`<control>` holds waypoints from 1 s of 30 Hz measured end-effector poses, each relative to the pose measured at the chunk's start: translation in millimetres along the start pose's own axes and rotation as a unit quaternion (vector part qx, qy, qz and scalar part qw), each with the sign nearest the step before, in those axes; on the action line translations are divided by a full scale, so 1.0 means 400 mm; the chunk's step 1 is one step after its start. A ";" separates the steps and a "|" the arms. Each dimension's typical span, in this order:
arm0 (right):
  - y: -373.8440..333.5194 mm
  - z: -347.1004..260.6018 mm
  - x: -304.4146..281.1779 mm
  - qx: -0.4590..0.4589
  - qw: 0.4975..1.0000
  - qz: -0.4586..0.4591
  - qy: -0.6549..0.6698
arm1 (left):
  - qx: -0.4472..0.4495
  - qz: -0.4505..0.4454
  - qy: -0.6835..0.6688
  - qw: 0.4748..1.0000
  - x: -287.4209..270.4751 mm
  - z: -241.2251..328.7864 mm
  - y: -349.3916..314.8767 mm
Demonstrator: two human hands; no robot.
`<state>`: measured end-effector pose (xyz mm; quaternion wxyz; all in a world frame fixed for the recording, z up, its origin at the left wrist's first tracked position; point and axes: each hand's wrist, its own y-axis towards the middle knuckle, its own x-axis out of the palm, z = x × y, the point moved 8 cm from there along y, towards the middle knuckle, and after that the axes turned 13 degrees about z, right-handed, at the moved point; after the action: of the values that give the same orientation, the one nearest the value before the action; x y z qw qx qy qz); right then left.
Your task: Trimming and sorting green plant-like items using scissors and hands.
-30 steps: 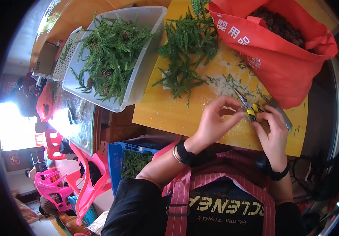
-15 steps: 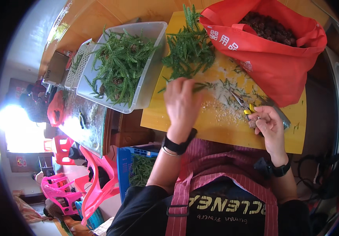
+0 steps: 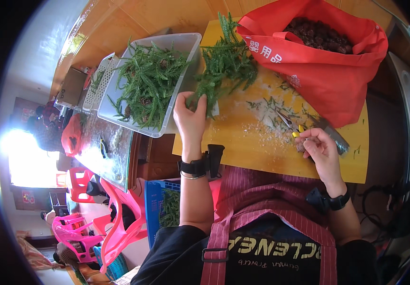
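Note:
My left hand (image 3: 190, 121) is at the near end of a pile of green artificial sprigs (image 3: 224, 64) on the yellow board. Its thumb and fingers are closed around a green sprig (image 3: 193, 101), partly hidden by the hand. Over the board's right side, my right hand (image 3: 323, 154) pinches a small brown pine cone (image 3: 303, 142). Just beyond those fingers are pliers (image 3: 285, 119) with yellow handles; whether the hand touches them I cannot tell.
A clear plastic bin (image 3: 169, 124) of sprigs and pine cones stands left of the board (image 3: 257, 159). A red bag (image 3: 331, 83) full of brown cones rests at the back right. A blue crate (image 3: 153, 206) and pink chairs (image 3: 124, 213) stand lower left.
My left hand has moved left, from the middle of the board to the sprigs beside the bin, and its fingers have closed on one. My right hand has hardly moved.

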<state>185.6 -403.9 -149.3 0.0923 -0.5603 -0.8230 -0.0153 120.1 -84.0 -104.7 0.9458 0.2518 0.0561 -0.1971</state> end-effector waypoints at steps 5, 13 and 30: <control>-0.001 0.003 0.003 0.005 1.000 -0.014 -0.020 | 0.068 -0.063 0.054 0.994 0.010 0.013 -0.012; 0.003 -0.001 0.002 0.004 1.000 -0.016 -0.026 | 0.152 0.044 0.086 0.984 -0.024 0.127 -0.034; 0.030 -0.114 0.279 0.020 0.968 -0.238 0.074 | 0.010 -0.027 -0.156 0.987 -0.004 0.181 -0.092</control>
<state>163.4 -302.6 -86.7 0.1575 -0.3437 -0.9237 -0.0616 104.2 -148.9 -58.3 0.9348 0.2256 -0.0870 -0.2601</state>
